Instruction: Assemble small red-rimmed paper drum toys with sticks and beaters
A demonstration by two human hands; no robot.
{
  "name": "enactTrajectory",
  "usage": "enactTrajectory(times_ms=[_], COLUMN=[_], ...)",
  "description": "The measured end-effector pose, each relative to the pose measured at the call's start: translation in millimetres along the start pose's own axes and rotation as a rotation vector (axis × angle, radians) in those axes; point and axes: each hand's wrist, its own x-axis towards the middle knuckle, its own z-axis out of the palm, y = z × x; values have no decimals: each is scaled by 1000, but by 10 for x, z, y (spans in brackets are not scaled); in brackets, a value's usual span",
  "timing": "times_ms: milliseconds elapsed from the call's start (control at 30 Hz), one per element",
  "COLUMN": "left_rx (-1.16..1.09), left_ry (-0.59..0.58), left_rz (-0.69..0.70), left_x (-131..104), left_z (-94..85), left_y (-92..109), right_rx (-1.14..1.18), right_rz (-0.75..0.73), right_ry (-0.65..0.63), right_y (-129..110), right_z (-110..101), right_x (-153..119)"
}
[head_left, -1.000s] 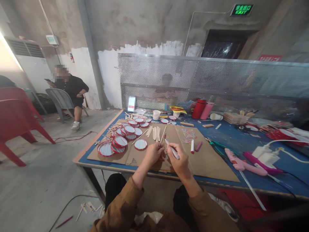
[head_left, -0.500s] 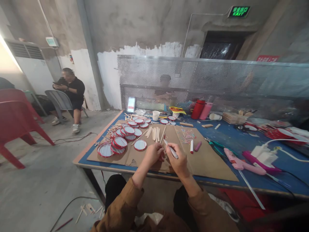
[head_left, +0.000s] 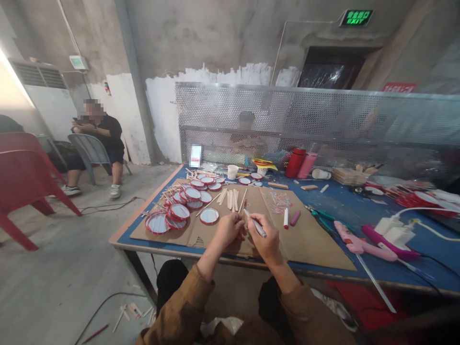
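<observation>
My right hand (head_left: 265, 235) is closed round a white marker (head_left: 258, 227), its tip pointing up and left. Close beside it, my left hand (head_left: 230, 231) is pinched on something small that I cannot make out. Both hands are over a brown cardboard sheet (head_left: 312, 239). Just beyond them lie several wooden sticks (head_left: 234, 199) and one thin stick (head_left: 243, 200). To the left, one round red-rimmed disc (head_left: 209, 216) lies apart from a pile of similar discs (head_left: 179, 211). Right of my hands are a red-and-white marker (head_left: 286, 218) and a purple cap or pen (head_left: 295, 218).
On the blue table (head_left: 298, 191) stand a white cup (head_left: 232, 171), a red bottle (head_left: 295, 162) and a pink bottle (head_left: 307, 165). Pliers (head_left: 321, 216), a pink glue gun (head_left: 361, 243) and plugged chargers (head_left: 395, 229) lie right. A seated person (head_left: 104, 132) is far left.
The seated person on the left has leaned and shifted slightly leftward, and their feet have moved. My hands and the marker have hardly moved.
</observation>
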Motion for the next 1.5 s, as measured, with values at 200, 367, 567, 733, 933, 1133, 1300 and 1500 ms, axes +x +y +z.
enactTrajectory(times_ms=[200,367,567,733,933,1133,1300,1500], left_rx=[9,-14,10,-3,10,9,1,25], left_ry=[-1,-4,-2,-11,0,0,-8,-2], left_rz=[-12,-13,20,-32,-27,-27,-37,-16], left_x=[-5,11,18,-2,1,7,-7,-3], left_z=[2,13,2,9,11,10,6,-1], left_y=[16,-21,-41,22,22,1,38,18], right_rx=[-3,5,-2,34,0,-2,-2,16], right_rz=[2,1,-16,47,30,12,4,-4], right_ry=[31,10,4,65,46,25,28,21], right_y=[10,25,17,56,56,34,31,18], right_z=[1,16,10,9,21,15,15,5], right_x=[-2,2,-19,-46,-25,-10,-4,-13])
